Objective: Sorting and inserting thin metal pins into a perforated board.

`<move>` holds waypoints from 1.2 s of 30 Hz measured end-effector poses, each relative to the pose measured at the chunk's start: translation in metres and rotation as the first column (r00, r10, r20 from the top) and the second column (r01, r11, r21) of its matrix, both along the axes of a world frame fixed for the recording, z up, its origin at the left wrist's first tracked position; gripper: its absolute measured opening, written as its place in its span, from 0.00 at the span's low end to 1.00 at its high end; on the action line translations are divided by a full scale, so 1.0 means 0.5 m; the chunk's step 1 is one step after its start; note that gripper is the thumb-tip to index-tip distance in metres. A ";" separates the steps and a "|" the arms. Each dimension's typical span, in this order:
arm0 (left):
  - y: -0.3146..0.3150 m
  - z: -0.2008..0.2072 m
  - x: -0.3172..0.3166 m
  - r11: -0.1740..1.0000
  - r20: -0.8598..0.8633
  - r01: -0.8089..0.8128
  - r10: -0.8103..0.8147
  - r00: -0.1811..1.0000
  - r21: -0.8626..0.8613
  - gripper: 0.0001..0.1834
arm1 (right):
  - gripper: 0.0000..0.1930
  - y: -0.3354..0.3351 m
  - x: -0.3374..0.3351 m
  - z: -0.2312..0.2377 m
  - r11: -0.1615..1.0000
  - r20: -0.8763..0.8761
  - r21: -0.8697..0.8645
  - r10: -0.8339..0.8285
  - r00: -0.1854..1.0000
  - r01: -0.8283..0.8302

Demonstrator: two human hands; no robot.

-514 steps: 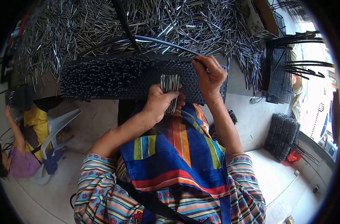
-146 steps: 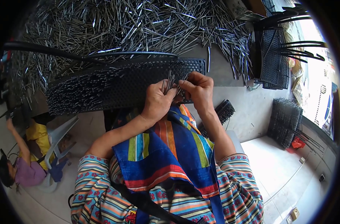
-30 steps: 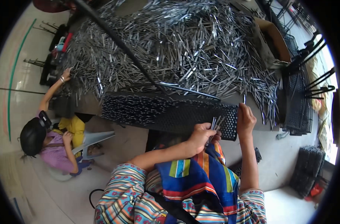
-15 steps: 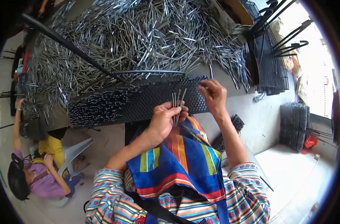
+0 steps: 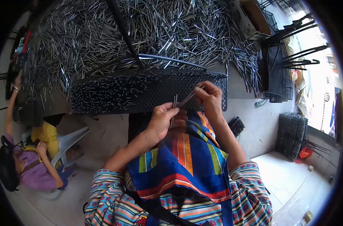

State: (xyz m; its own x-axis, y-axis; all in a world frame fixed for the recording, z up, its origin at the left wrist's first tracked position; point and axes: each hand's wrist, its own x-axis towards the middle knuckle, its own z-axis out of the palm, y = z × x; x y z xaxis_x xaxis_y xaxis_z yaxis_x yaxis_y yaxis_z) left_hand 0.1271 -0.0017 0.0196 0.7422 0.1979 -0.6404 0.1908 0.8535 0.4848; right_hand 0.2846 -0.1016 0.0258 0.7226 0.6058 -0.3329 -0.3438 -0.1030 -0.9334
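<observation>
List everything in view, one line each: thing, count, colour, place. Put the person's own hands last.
metal rods: too many to count, silver-grey, heaped across the table at the top
perforated tray: one, black, in front of the heap, its left part filled with upright rods
long bar: one, grey, lying across the heap behind the tray
stacked trays: several, black, upper right
second stack of trays: several, black, on the floor at right
apron: one, blue with coloured stripes, on the lap
co-worker: one, in purple and yellow, seated lower left
plastic chair: one, pale grey, beside the co-worker
left hand: holds a small bundle of rods upright
right hand: pinches one rod, over the tray
</observation>
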 end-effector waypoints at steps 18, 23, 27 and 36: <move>0.035 -0.005 -0.029 0.992 0.025 -0.115 0.117 0.993 -0.057 0.14 | 0.06 0.115 0.006 -0.001 0.994 0.751 0.038 0.042 0.659 -0.106; 0.028 0.000 -0.024 0.989 -0.026 -0.146 0.146 0.989 -0.014 0.11 | 0.06 0.123 -0.002 -0.005 0.990 0.835 -0.087 0.132 0.534 -0.108; 0.030 -0.005 -0.022 0.989 -0.023 -0.143 0.142 0.990 -0.043 0.10 | 0.06 0.133 -0.009 -0.003 0.976 0.833 -0.213 0.206 0.514 -0.045; 0.043 -0.012 -0.003 0.987 0.041 -0.152 0.154 0.987 -0.051 0.09 | 0.06 0.120 -0.017 -0.010 0.960 0.853 -0.278 0.266 0.449 -0.041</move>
State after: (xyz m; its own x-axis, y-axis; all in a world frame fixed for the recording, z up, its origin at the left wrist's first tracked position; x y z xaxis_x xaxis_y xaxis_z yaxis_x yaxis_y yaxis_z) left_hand 0.1256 0.0197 0.0137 0.7335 0.2815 -0.6187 0.0350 0.8933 0.4480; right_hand 0.2761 -0.0416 0.0210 0.5969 0.7439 0.3006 0.6828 -0.2743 -0.6771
